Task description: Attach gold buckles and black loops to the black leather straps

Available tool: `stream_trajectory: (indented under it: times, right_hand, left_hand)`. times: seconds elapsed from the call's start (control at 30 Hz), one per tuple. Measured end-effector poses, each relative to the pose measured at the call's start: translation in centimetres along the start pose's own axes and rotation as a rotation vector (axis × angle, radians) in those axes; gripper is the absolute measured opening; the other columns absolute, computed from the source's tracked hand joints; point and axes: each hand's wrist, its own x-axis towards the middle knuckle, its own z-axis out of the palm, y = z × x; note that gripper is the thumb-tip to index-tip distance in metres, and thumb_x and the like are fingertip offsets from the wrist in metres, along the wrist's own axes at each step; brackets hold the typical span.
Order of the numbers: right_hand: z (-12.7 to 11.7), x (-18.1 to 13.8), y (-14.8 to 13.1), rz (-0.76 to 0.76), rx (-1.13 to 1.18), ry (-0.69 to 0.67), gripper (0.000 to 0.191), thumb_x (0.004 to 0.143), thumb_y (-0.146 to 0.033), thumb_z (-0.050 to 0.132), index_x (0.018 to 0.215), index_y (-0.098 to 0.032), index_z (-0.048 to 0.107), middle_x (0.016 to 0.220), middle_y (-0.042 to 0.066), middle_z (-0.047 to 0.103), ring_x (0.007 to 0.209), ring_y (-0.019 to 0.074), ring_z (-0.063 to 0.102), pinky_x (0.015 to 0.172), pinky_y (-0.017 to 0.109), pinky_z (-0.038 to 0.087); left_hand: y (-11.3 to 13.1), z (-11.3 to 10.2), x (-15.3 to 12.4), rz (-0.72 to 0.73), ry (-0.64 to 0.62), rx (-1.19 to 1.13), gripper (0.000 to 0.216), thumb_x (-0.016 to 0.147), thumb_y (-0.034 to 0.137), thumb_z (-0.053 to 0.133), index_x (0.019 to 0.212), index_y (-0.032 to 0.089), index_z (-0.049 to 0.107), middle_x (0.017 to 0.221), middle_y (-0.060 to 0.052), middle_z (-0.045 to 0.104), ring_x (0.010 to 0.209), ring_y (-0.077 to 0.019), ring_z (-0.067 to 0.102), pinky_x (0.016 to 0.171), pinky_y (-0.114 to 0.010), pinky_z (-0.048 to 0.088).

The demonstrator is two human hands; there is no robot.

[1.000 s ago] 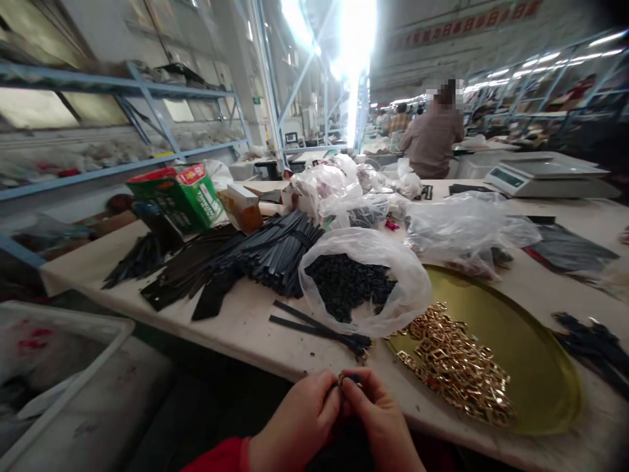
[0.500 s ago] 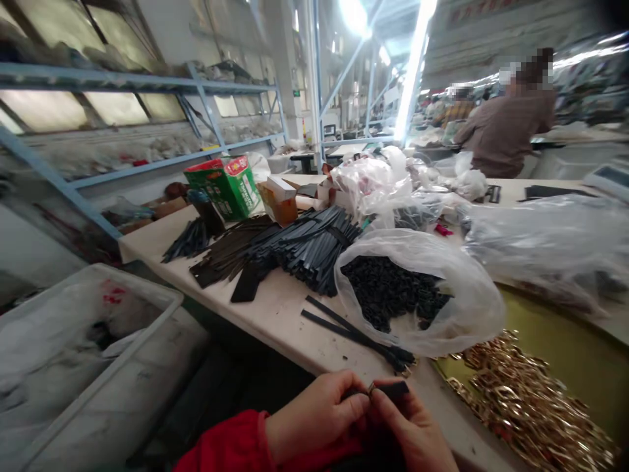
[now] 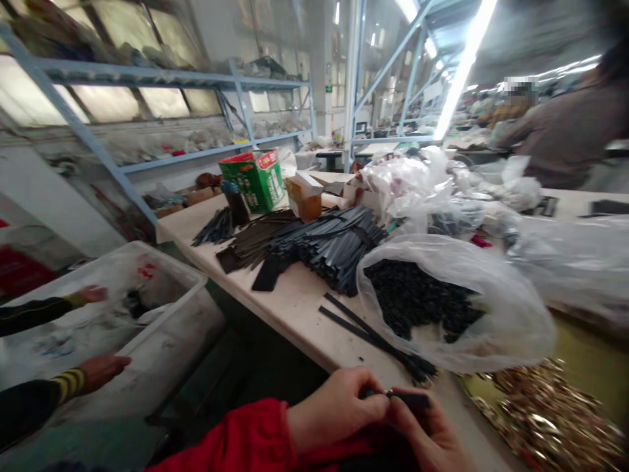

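Far left, a co-worker's hands (image 3: 104, 371) are at a white bin (image 3: 174, 305); a dark open gap parts it from the front edge of the counter (image 3: 295, 303), bare before two dark strips (image 3: 393, 353). Just off that edge, left hand (image 3: 339, 408) and right hand (image 3: 430, 429) each have their grip pinched on a small dark strap (image 3: 413, 398), near a tray (image 3: 597, 357) of gold buckles (image 3: 543, 419).

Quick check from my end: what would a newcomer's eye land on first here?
Probably the shiny gold-coloured pieces, heaped at lower right on a yellowish tray. Beside them, an open plastic bag holds small black pieces. At bottom centre, the left hand and right hand hold a dark strip.
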Motion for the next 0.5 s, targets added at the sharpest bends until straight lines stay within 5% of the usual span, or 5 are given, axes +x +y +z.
stream_trajectory:
  times: [0.3,0.5]
  right_hand:
    - [0.7,-0.8,-1.6,-0.036,0.158,-0.024,0.035,0.067,-0.048,0.067,0.074,-0.017,0.055,0.058,-0.003,0.059,0.050,0.0101,0.053,0.052,0.022,0.044]
    - [-0.6,-1.8,-0.8,-0.563,-0.386,0.108,0.016,0.080,-0.035,0.054,0.076,-0.020,0.059,0.077,0.003,0.062,0.074,0.0177,0.057,0.069,0.028,0.045]
  left_hand:
    - [0.5,1.3,1.2,-0.055,-0.111,-0.223,0.020,0.067,0.035,0.053,0.065,0.017,0.044,0.053,0.006,0.051,0.045,-0.0063,0.040,0.047,-0.018,0.032]
    - [0.7,2.0,1.0,0.057,-0.024,0.015,0.014,0.070,0.029,0.049,0.063,0.018,0.043,0.054,0.005,0.047,0.051,-0.0089,0.042,0.049,-0.019,0.033]
